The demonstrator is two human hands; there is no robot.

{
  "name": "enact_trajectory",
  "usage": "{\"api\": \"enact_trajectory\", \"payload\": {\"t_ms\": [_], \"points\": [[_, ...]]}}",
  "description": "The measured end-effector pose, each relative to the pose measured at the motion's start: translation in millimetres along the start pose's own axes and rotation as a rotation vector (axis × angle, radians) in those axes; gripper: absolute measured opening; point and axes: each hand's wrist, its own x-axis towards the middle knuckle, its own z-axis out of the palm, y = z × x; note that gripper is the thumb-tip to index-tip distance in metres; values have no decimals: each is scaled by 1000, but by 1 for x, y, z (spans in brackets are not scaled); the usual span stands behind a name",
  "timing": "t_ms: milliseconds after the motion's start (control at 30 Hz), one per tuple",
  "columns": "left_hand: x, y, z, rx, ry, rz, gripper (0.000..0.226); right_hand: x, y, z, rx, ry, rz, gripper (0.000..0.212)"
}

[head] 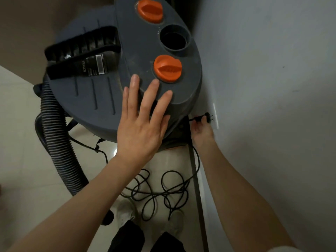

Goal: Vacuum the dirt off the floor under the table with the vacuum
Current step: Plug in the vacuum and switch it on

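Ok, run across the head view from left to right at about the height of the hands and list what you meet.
Ribbed hose → left hand flat on the vacuum lid → right hand pinching the plug → wall outlet plate → grey wall.

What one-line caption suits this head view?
Left hand steadies the vacuum; right hand holds its plug at the wall outlet.

The scene is dimly and evenly lit, with soft, faint shadows. A small patch of glare is seen on the glossy floor below the vacuum. Slight softness is noted throughout, and straight lines are bowed toward the edges.
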Motion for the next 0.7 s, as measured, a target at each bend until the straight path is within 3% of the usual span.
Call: {"api": "enact_trajectory", "payload": {"t_ms": [133,333,700], "points": [[0,0,0,-22,1,-8,40,1,3,3,-3,-3,-6,16],[0,0,0,-47,0,-12,39,-4,-1,0,-12,-44,28,40],[-4,-4,-2,-46,15,-5,38,-6,-6,4,56,-79,-14,39]]}}
